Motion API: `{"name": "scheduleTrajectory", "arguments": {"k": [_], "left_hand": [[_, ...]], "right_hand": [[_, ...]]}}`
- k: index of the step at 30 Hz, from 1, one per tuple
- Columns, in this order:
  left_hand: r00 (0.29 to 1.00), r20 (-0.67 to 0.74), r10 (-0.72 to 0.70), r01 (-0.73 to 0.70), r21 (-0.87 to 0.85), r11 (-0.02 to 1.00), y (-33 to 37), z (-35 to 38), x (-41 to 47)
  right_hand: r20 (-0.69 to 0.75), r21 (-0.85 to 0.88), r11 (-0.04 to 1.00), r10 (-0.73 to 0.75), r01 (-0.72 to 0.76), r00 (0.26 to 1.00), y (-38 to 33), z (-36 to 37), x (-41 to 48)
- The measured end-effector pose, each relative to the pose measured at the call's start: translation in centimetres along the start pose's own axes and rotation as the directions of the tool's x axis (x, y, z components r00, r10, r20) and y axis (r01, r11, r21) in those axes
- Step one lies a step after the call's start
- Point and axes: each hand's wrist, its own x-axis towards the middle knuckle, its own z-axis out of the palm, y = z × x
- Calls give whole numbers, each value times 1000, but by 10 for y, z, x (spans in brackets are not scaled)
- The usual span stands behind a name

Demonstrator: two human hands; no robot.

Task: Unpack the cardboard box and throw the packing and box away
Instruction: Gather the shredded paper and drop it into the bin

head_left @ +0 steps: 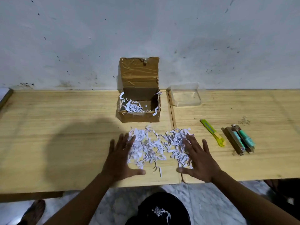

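— Readable writing?
— Print on the shredded paper [151, 146] is too small. Your left hand [121, 157] and right hand [198, 161] lie flat, fingers spread, gripping nothing, flanking that pile, lower centre; cardboard box [139, 101] open above

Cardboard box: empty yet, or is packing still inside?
Not empty. The cardboard box stands open, lid flap up, and white paper shreds lie on its floor and over its rim.

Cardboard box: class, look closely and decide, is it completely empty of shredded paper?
No, white paper shreds lie inside the open cardboard box, mostly toward its left side.
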Motion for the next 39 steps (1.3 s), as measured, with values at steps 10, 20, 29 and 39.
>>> {"name": "scheduleTrajectory", "arguments": {"k": [10,20,29,39], "left_hand": [[977,-170,130,-155,-140,978,16,-15,18],[996,-72,55,-64,-133,989,36,5,31],[973,7,232,-231,-47,972,21,-8,57],[957,-36,288,-288,16,958,26,9,80]], "right_hand": [[-85,206,978,33,-15,996,-26,-17,33],[-63,102,990,103,-96,993,-55,4,44],[-47,104,995,8,-3,999,-13,-19,73],[-163,4,969,-242,245,957,-13,12,91]]}}
